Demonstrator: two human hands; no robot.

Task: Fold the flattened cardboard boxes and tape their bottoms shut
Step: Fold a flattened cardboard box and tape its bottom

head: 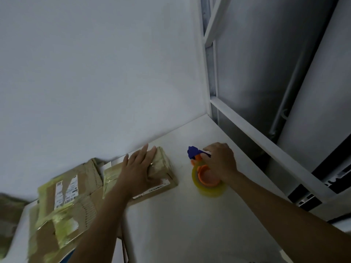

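Observation:
A small brown cardboard box (pixel 163 173), wrapped in yellowish tape, lies on the white table against the wall. My left hand (pixel 140 168) rests flat on its top with the fingers stretched out. To its right stands a tape dispenser (pixel 206 179) with an orange core, a blue blade end and a roll of yellowish tape. My right hand (pixel 221 161) grips the dispenser from above, its fingers curled round the handle. A larger flattened cardboard box (pixel 64 205) with a white shipping label lies at the left, by my left forearm.
The white table (pixel 180 224) meets a white wall at the back. A white metal frame (pixel 266 141) with a grey panel stands along the table's right side. More cardboard shows at the far left edge (pixel 7 215).

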